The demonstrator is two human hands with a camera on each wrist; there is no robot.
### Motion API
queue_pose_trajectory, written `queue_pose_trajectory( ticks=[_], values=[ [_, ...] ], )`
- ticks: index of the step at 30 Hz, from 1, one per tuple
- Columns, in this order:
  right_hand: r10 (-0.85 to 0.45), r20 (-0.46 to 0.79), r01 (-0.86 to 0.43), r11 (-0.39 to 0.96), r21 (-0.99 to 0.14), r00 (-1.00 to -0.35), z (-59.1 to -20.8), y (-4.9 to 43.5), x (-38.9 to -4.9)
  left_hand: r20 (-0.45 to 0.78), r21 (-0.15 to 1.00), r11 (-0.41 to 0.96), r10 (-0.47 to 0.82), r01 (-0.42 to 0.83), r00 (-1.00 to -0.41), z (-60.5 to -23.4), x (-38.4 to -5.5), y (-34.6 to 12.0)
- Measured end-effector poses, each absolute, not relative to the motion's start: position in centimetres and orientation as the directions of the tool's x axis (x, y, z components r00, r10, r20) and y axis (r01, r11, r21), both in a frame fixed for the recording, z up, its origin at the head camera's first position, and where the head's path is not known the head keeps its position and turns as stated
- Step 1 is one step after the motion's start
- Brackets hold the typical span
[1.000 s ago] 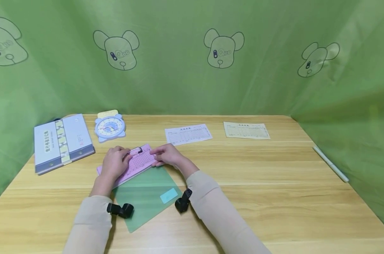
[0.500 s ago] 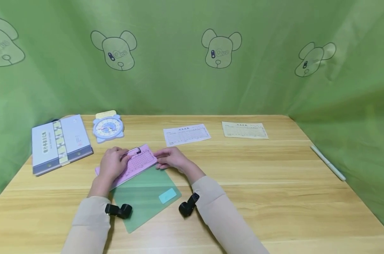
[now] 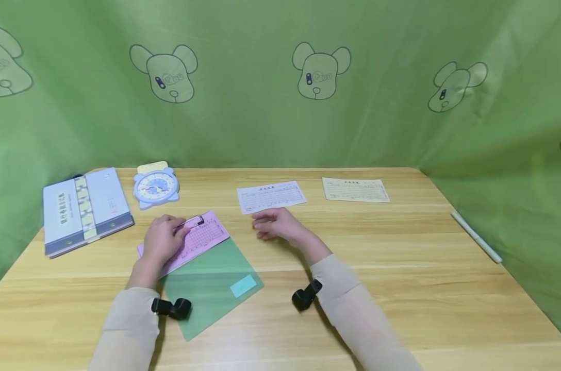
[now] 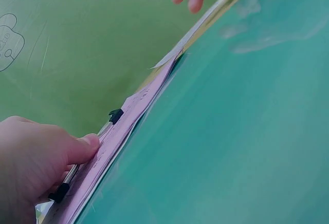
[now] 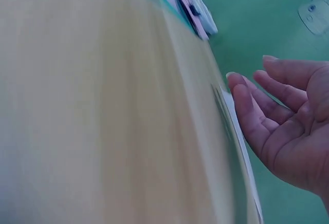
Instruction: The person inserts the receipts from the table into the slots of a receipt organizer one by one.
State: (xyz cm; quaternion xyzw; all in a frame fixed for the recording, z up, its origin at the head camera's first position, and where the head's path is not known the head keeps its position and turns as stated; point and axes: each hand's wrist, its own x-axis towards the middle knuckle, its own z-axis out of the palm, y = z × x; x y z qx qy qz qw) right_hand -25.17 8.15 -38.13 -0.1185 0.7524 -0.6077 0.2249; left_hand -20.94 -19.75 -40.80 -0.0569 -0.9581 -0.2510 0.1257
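My left hand (image 3: 161, 239) grips the clip (image 4: 116, 115) at the top of a translucent green clipboard (image 3: 211, 288), its thumb on the metal bar. Under the clip lies a pink printed form (image 3: 202, 238), set along the board's top edge, with whitish sheet edges showing beneath it in the left wrist view. Holding nothing, my right hand (image 3: 282, 226) hovers to the right of the board, fingers loosely bent. Just beyond its fingertips lies a white printed form (image 3: 271, 197) on the wooden table.
A cream printed form (image 3: 356, 190) lies at the back right. Along the right table edge rests a pale pen (image 3: 476, 237). A blue binder (image 3: 85, 211) and a small blue clock-like dial (image 3: 156, 186) stand at the back left. Green cloth (image 3: 243, 118) hangs behind the table.
My right hand has let go of the pink form's right end and moved right, toward the white form. The left hand keeps its hold on the clip.
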Motion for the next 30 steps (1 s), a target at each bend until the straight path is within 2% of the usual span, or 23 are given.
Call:
queue_pose_trajectory(
  ticks=[14, 20, 30],
  values=[
    [-0.317, -0.108, 0.046, 0.197, -0.979, -0.942, -37.3, 16.6, -26.7, 0.281, 0.474, 0.863, 0.040, 0.175, -0.959, -40.8, -20.9, -19.9],
    [-0.236, -0.064, 0.004, 0.249, -0.968, -0.970, -36.8, 20.8, -27.6, 0.274, 0.478, 0.862, 0.037, 0.170, -0.961, -40.9, -20.9, -19.8],
    [-0.093, -0.055, 0.019, 0.349, -0.937, -0.994, -35.9, 27.1, -29.5, 0.269, 0.486, 0.857, 0.039, 0.170, -0.962, -40.9, -21.0, -20.0]
  ],
)
